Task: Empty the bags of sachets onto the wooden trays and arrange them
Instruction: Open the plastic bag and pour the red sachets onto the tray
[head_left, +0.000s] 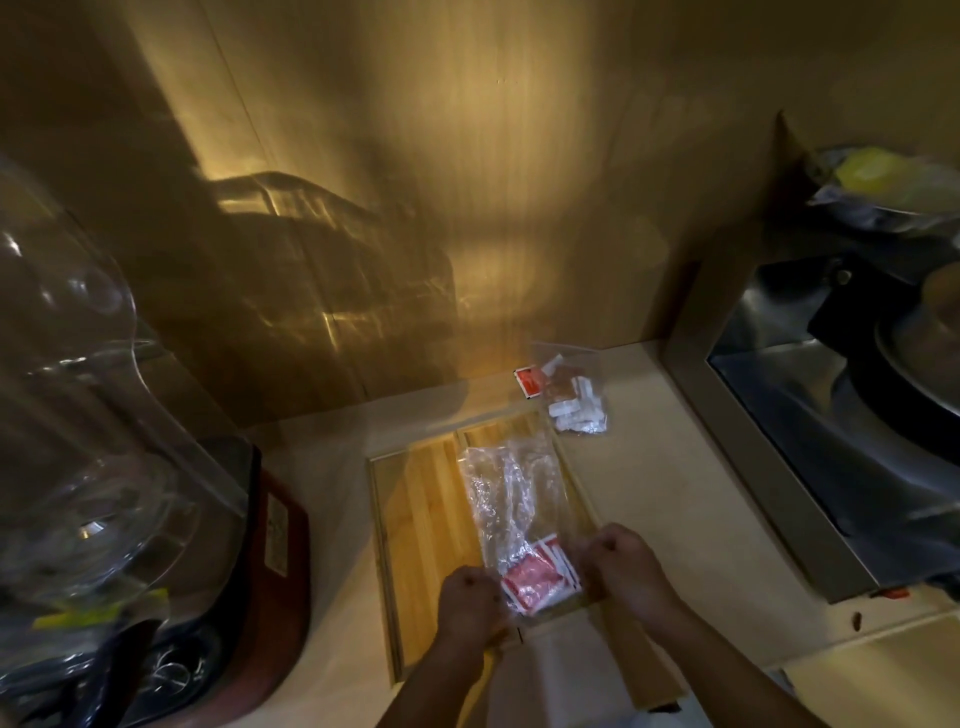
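Observation:
A wooden tray with two compartments lies on the counter in front of me. A crumpled clear plastic bag stretches over its right compartment, with several red sachets at its near end. My left hand grips the bag's near left edge and my right hand grips its near right edge, both closed. Behind the tray lies a second clear bag of white and brownish sachets, with one red sachet beside it.
A large clear plastic dome on a red-based machine fills the left. A steel-framed sunken unit with dark metal parts stands at the right. A wooden wall closes the back.

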